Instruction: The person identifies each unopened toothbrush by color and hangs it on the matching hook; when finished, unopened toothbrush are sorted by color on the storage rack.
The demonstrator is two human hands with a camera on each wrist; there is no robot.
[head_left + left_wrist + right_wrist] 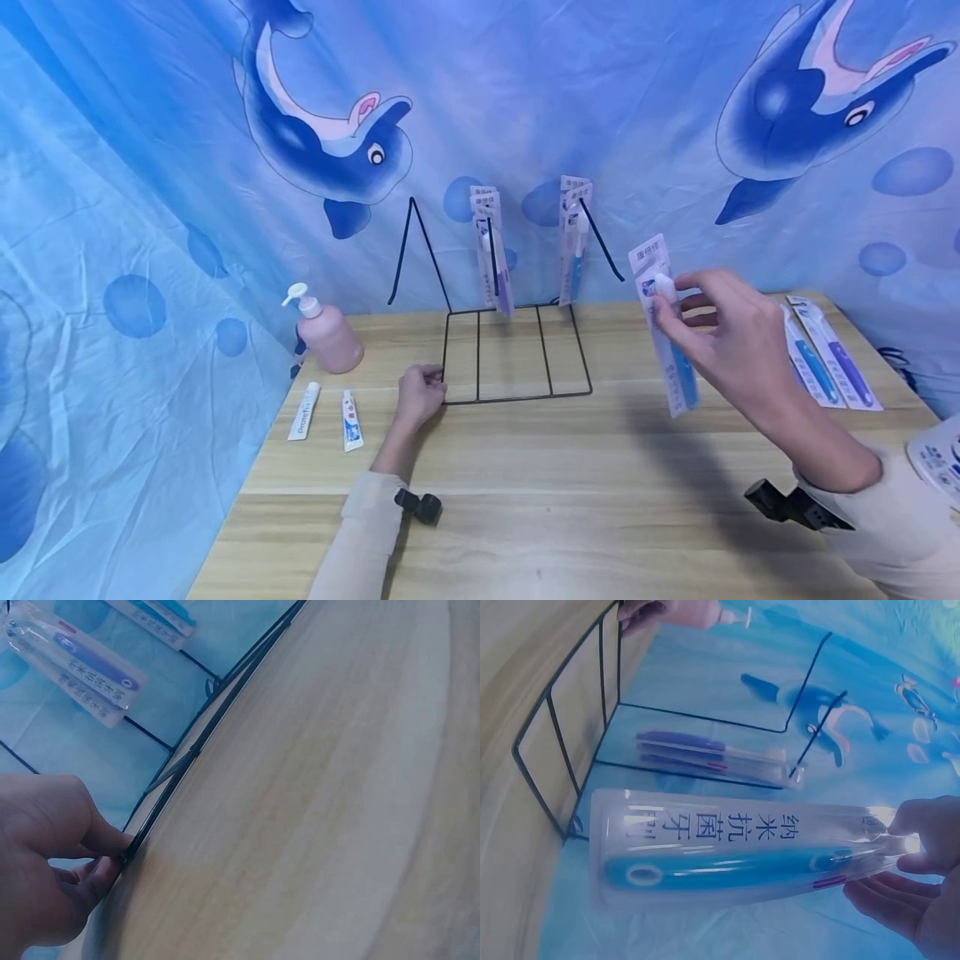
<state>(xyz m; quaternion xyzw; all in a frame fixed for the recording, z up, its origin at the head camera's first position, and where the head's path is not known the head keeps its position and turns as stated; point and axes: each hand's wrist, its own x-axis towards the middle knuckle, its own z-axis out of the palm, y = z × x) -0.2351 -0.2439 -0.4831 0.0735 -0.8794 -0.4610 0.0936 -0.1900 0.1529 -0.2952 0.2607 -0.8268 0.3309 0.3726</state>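
My left hand point(421, 393) pinches the front left corner of a black wire rack point(517, 399) standing on the table. In the left wrist view, thumb and fingertips close on the wire. My right hand point(738, 333) is raised to the right of the rack, pinching a packaged blue toothbrush point(680, 375) near its brush head. The pack hangs slightly tilted, its handle end down. Packaged purple toothbrushes point(504, 283) hang from the rack's middle prong. Packaged blue toothbrushes point(576, 271) hang from the right prong.
On the right of the table lie packaged toothbrushes, one blue point(813, 367) and one purple point(847, 367). A pink pump bottle point(333, 340) and two toothpaste tubes, one point(303, 412) left of the other point(352, 421), are at the left. Behind hangs a blue dolphin-print curtain point(480, 83).
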